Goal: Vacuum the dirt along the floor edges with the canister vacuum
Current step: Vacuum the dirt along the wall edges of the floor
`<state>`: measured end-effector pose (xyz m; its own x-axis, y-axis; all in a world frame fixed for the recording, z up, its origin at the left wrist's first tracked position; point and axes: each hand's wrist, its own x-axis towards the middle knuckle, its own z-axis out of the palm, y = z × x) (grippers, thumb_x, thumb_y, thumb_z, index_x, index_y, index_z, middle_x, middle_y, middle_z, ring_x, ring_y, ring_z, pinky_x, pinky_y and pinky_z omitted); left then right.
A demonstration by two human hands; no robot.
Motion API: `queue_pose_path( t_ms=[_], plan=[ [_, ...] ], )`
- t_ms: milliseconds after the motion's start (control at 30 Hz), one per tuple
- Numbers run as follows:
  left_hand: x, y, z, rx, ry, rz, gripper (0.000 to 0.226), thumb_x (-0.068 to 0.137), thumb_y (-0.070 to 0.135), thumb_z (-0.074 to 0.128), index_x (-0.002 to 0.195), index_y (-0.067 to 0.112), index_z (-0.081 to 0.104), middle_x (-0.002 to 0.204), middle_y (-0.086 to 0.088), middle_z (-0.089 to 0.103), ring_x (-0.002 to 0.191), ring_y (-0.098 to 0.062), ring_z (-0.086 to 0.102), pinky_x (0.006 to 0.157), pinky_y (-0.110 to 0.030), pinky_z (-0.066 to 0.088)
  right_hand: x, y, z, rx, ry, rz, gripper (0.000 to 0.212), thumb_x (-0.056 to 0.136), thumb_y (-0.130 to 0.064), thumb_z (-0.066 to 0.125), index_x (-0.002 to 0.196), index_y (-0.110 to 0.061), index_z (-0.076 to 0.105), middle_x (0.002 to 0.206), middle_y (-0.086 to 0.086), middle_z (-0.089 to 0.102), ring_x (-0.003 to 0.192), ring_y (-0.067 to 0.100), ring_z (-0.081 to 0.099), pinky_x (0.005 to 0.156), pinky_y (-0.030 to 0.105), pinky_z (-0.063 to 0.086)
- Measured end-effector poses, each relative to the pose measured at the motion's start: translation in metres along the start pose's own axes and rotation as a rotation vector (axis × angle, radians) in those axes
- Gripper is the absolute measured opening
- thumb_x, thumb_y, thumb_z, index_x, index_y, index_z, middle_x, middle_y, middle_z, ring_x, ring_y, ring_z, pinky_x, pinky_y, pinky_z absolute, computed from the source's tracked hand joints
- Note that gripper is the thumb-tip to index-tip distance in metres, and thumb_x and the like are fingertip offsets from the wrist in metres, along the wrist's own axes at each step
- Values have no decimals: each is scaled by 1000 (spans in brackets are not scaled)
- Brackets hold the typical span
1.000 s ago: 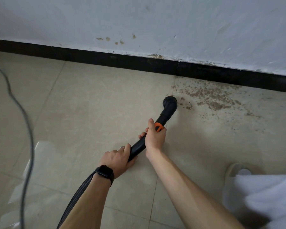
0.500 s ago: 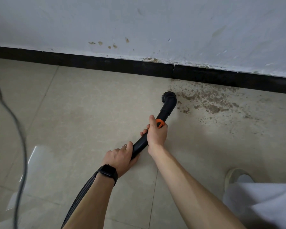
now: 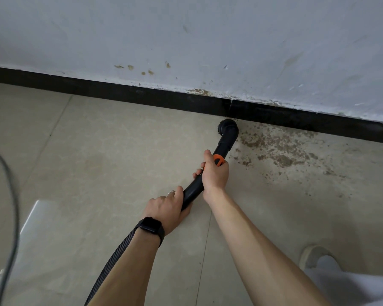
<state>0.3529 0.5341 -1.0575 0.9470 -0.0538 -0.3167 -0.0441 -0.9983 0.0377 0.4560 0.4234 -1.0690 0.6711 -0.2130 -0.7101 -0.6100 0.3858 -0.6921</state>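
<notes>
1. We have one view, worn on the head, looking forward and down.
2. It faces the wall [image 3: 208, 29] and skirting [image 3: 142, 97], which slant across the top.
3. The left hand [image 3: 167, 208] and right hand [image 3: 215, 174], on the wand [image 3: 224, 143], lie mid-frame, near us.

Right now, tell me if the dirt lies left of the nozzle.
No, the dirt spreads right of the brush nozzle, along the baseboard.

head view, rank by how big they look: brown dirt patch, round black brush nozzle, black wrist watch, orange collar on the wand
1. brown dirt patch, by far
2. black wrist watch and round black brush nozzle: look alike, watch nearer the camera, so tied
3. orange collar
</notes>
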Motion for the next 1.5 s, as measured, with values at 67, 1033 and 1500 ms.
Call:
queue_pose_path(
  t_ms=[67,1033,1500],
  plan=[
    [6,1,-1,-30,0,-1,40,97,59,32,100,19,35,84,6,60,67,-22,64,51,-30,32,5,-4,2,-17,17,-7,39,95,-32,70,116,-2,55,66,2,55,42,14,50,47,29,51],
    [-25,-25,0,-267,27,-271,36,88,63,40,88,28,33,62,10,50,52,-18,49,49,-29,32,-26,11,41,-206,-53,21,34,95,-29,67,116,-14,46,66,2,62,38,12,56,47,26,52],
    [-128,-31,35,-13,163,145,48,56,47,87,72,18,52,50,7,50,35,-18,50,36,-20,25,-113,93,-48,73,105,46,22,94,-18,67,101,-10,48,61,3,51,43,20,50,51,34,53]
  ],
)
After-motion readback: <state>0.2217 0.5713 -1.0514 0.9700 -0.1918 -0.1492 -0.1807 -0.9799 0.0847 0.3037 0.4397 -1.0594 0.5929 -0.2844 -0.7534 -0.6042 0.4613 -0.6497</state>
